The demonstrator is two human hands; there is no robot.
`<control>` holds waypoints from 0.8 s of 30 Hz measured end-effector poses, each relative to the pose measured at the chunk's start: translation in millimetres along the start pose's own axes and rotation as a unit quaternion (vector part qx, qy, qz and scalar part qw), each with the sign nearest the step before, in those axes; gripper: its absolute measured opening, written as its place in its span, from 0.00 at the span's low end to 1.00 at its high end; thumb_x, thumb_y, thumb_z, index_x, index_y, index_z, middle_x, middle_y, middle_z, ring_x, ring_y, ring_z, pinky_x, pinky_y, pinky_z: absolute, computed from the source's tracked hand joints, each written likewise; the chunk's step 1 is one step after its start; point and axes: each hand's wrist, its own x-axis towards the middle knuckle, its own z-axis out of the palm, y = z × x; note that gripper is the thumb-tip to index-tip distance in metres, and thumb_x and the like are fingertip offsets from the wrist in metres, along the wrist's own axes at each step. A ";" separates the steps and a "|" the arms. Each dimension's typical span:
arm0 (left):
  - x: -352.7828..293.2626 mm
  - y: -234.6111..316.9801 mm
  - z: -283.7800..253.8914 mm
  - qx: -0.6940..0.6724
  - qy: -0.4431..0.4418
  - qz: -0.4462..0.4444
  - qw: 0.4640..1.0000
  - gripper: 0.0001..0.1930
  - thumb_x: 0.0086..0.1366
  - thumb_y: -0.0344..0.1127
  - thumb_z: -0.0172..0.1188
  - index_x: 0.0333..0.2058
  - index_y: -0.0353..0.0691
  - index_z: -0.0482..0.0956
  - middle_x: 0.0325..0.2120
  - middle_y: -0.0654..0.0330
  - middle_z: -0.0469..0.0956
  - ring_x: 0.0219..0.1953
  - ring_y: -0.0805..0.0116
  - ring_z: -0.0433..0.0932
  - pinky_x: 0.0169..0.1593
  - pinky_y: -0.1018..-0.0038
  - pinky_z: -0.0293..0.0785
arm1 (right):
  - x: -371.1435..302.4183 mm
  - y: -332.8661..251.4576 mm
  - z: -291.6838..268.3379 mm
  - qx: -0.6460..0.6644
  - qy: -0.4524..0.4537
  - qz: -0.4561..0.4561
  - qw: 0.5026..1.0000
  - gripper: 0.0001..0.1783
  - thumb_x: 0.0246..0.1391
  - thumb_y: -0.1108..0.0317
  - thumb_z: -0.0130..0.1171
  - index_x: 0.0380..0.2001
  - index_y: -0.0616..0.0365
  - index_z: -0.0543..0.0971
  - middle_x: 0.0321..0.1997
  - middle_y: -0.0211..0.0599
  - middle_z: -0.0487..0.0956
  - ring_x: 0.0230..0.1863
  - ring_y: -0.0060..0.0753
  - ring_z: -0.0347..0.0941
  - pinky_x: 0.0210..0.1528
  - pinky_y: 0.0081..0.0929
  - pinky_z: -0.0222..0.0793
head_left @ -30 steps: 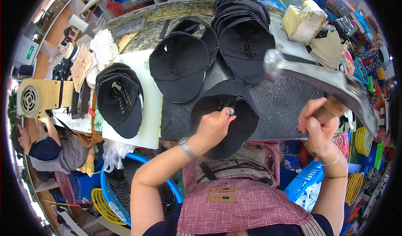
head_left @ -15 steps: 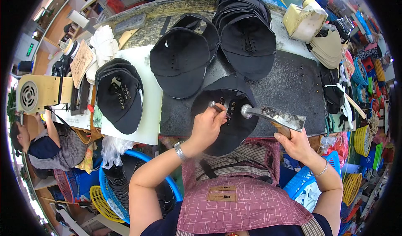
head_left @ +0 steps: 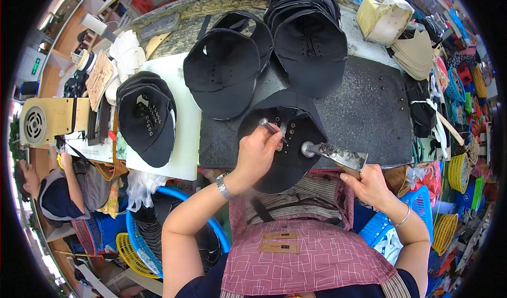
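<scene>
My left hand (head_left: 255, 154) pinches a short metal punch (head_left: 270, 127), tilted over a black fabric shoe upper (head_left: 288, 172). A row of brass eyelets and small holes runs along the upper beside the punch; fingers hide its lower tip. My right hand (head_left: 369, 186) grips the wooden handle of a hammer (head_left: 338, 154) with a round face and a flat, worn metal end. The hammer's face hovers just right of the punch, apart from it, above the upper. This upper lies at the near edge of a dark, speckled work mat (head_left: 364, 113).
Black uppers (head_left: 222, 76) lie behind my left hand, with a taller stack (head_left: 311, 49) at the back. More uppers with eyelets (head_left: 147, 118) rest on a white board (head_left: 185, 150). Blue baskets (head_left: 417, 213) flank my apron. At far left another person (head_left: 63, 187) holds something yellow.
The hammer has come slightly left and toward me, with my right hand following. My left hand keeps its pinch on the punch, and the whole view has shifted a little.
</scene>
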 end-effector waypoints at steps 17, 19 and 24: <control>-1.7 -9.4 10.9 0.225 0.011 0.213 0.951 0.06 0.58 0.30 0.56 0.32 0.36 0.70 0.15 0.55 0.73 0.19 0.57 0.76 0.22 0.68 0.70 | 31.7 -21.3 -21.1 0.036 -0.071 0.016 0.997 0.12 0.47 0.64 0.57 0.31 0.61 0.76 0.21 0.56 0.73 0.25 0.58 0.71 0.27 0.40 0.68; -9.7 -13.0 3.9 0.126 0.002 0.112 0.986 0.05 0.59 0.29 0.55 0.32 0.35 0.71 0.17 0.53 0.75 0.22 0.57 0.78 0.24 0.70 0.72 | 16.0 -9.6 -10.9 0.011 -0.074 0.042 0.996 0.16 0.49 0.63 0.57 0.40 0.61 0.73 0.20 0.54 0.73 0.26 0.58 0.72 0.27 0.40 0.67; -18.1 -7.8 -0.7 0.042 -0.006 0.025 0.999 0.04 0.60 0.27 0.54 0.32 0.31 0.72 0.23 0.53 0.79 0.27 0.67 0.81 0.31 0.77 0.75 | 11.8 -14.9 -16.4 -0.014 -0.034 -0.048 0.998 0.17 0.48 0.64 0.59 0.40 0.62 0.74 0.20 0.52 0.74 0.23 0.52 0.73 0.25 0.37 0.68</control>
